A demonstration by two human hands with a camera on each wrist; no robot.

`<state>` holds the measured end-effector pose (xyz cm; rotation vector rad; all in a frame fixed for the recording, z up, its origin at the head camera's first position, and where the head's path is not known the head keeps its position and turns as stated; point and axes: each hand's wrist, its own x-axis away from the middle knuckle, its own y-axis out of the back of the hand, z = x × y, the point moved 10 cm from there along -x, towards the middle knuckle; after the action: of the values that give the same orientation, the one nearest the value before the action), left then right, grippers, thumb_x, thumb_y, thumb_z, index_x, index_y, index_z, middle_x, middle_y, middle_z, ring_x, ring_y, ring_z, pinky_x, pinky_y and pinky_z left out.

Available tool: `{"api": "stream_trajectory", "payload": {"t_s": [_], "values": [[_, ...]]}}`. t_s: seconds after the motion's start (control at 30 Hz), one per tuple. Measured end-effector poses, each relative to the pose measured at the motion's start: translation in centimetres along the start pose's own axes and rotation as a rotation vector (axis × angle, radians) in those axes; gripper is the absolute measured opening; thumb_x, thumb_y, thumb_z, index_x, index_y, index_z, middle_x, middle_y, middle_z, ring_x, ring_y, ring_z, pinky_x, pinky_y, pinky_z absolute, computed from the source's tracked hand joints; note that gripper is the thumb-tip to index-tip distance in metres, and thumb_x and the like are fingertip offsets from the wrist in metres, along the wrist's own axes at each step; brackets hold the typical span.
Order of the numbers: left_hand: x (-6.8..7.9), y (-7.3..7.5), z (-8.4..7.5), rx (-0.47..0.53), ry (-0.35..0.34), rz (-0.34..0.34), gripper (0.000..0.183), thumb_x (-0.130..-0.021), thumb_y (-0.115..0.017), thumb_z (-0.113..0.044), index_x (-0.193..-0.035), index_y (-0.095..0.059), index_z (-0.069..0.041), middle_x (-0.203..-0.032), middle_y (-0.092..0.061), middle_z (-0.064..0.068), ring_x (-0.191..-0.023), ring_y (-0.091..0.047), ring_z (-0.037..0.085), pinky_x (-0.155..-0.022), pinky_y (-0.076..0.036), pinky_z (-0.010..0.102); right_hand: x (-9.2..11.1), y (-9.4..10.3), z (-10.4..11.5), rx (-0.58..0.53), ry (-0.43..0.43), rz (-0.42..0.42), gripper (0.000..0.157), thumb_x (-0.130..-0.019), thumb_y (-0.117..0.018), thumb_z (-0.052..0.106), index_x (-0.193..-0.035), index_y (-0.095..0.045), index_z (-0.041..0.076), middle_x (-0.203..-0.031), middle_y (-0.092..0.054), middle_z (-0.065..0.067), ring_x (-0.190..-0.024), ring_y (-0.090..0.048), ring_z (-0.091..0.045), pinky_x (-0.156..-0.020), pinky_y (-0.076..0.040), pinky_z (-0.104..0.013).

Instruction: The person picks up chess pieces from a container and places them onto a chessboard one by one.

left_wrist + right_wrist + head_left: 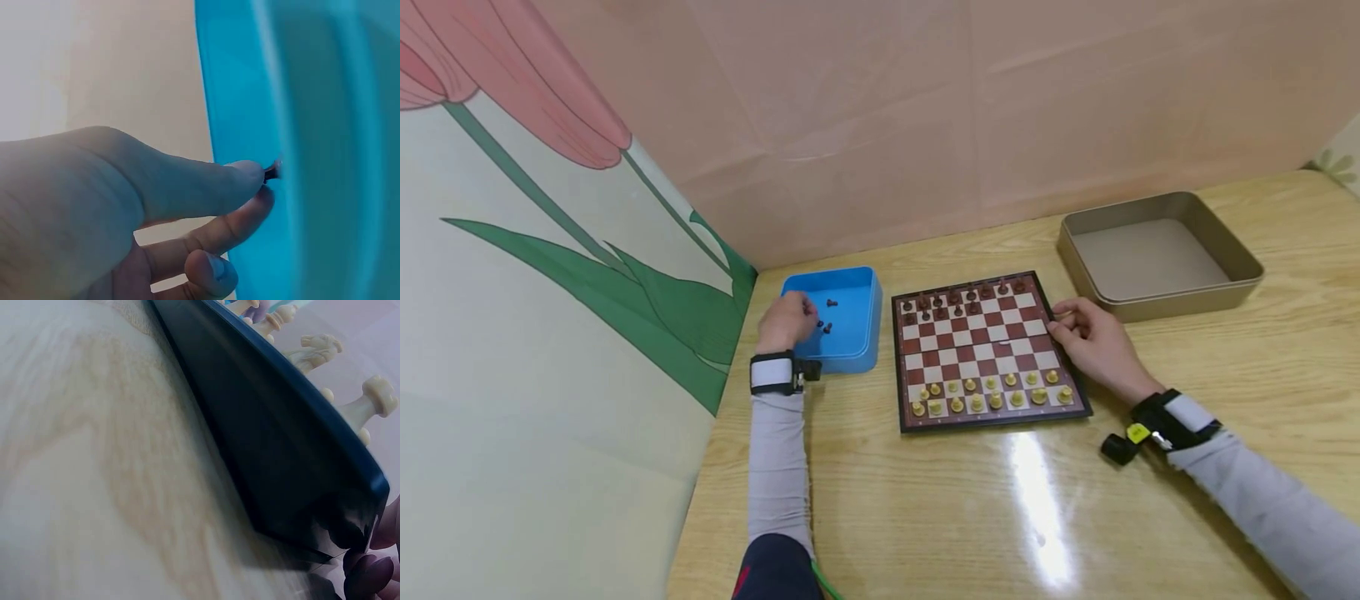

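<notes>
My left hand (787, 321) reaches over the near left rim of a blue tray (857, 312). In the left wrist view, its thumb and a finger pinch a small dark chess piece (273, 170), partly hidden by the tray's wall. Several dark chess pieces (828, 327) lie inside the tray. To the right is a chessboard (977, 350), with dark pieces (954, 297) along its far side and pale gold pieces (996, 400) along its near side. My right hand (1093, 342) holds the board's right edge with bent fingers and thumb.
A brown open box (1157, 258) stands beyond the right hand on the wooden table (925, 517). A pink wall covering (880, 125) rises behind the table. On the left is a pale wall (535, 375) with a flower design.
</notes>
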<state>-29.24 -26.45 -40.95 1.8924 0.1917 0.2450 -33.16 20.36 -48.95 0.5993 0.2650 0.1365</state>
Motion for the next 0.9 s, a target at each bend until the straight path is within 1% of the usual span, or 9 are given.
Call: {"api": "stream_trajectory", "payload": {"t_s": [0.13, 0.33, 0.47, 0.63, 0.7, 0.83, 0.9], "values": [[0.1, 0.1, -0.6, 0.004, -0.03, -0.008, 0.014, -0.106, -0.063, -0.017, -0.114, -0.071, -0.008, -0.106, -0.072, 0.013, -0.083, -0.063, 0.025, -0.069, -0.049, 0.038, 0.1, 0.0, -0.1, -0.006, 0.003, 0.004, 0.032, -0.108, -0.063, 0.022, -0.13, -0.062, -0.001, -0.097, -0.073, -0.017, -0.072, -0.057, -0.01, -0.063, -0.04, -0.024], [0.4, 0.7, -1.7, 0.02, -0.076, -0.036, 0.012, -0.108, -0.063, -0.018, -0.112, -0.071, -0.009, -0.104, -0.072, 0.012, -0.082, -0.062, 0.026, -0.067, -0.048, 0.037, 0.1, -0.1, 0.1, -0.01, 0.007, 0.012, 0.033, -0.108, -0.062, 0.022, -0.131, -0.062, -0.002, -0.098, -0.073, -0.018, -0.073, -0.058, -0.011, -0.064, -0.041, -0.023], [0.7, 1.3, -2.8, 0.04, -0.124, -0.065, 0.011, -0.107, -0.065, -0.017, -0.11, -0.071, -0.009, -0.11, -0.074, 0.012, -0.086, -0.065, 0.027, -0.069, -0.05, 0.038, 0.0, 0.0, 0.2, -0.006, 0.003, 0.014, 0.034, -0.108, -0.062, 0.023, -0.131, -0.062, -0.002, -0.098, -0.073, -0.018, -0.074, -0.058, -0.011, -0.064, -0.042, -0.023], [1.2, 2.1, -4.7, 0.075, -0.199, -0.094, 0.011, -0.106, -0.066, -0.017, -0.111, -0.072, -0.009, -0.114, -0.076, 0.011, -0.093, -0.068, 0.027, -0.072, -0.053, 0.04, 0.0, 0.0, 0.1, 0.003, -0.005, 0.012, 0.034, -0.108, -0.062, 0.024, -0.132, -0.062, -0.001, -0.098, -0.073, -0.017, -0.074, -0.059, -0.012, -0.064, -0.042, -0.023], [1.5, 2.5, -5.5, 0.088, -0.224, -0.113, 0.012, -0.107, -0.066, -0.018, -0.112, -0.072, -0.009, -0.115, -0.076, 0.01, -0.092, -0.068, 0.026, -0.07, -0.053, 0.038, 0.0, 0.0, 0.1, 0.005, -0.011, 0.01, 0.034, -0.108, -0.063, 0.024, -0.132, -0.062, -0.001, -0.098, -0.073, -0.017, -0.073, -0.058, -0.012, -0.064, -0.042, -0.023], [2.3, 3.1, -7.1, 0.112, -0.26, -0.146, 0.012, -0.107, -0.066, -0.019, -0.113, -0.073, -0.011, -0.116, -0.076, 0.008, -0.079, -0.067, 0.024, -0.061, -0.049, 0.035, 0.0, 0.1, 0.1, 0.003, -0.012, 0.006, 0.034, -0.107, -0.063, 0.023, -0.131, -0.062, -0.001, -0.097, -0.073, -0.017, -0.073, -0.058, -0.011, -0.064, -0.041, -0.023], [2.7, 3.2, -7.9, 0.119, -0.282, -0.155, 0.013, -0.107, -0.066, -0.02, -0.113, -0.074, -0.011, -0.115, -0.077, 0.007, -0.076, -0.066, 0.024, -0.059, -0.046, 0.034, 0.0, 0.1, 0.2, 0.001, -0.01, 0.003, 0.034, -0.107, -0.064, 0.023, -0.131, -0.062, -0.001, -0.097, -0.073, -0.017, -0.072, -0.057, -0.01, -0.064, -0.041, -0.023]]}}
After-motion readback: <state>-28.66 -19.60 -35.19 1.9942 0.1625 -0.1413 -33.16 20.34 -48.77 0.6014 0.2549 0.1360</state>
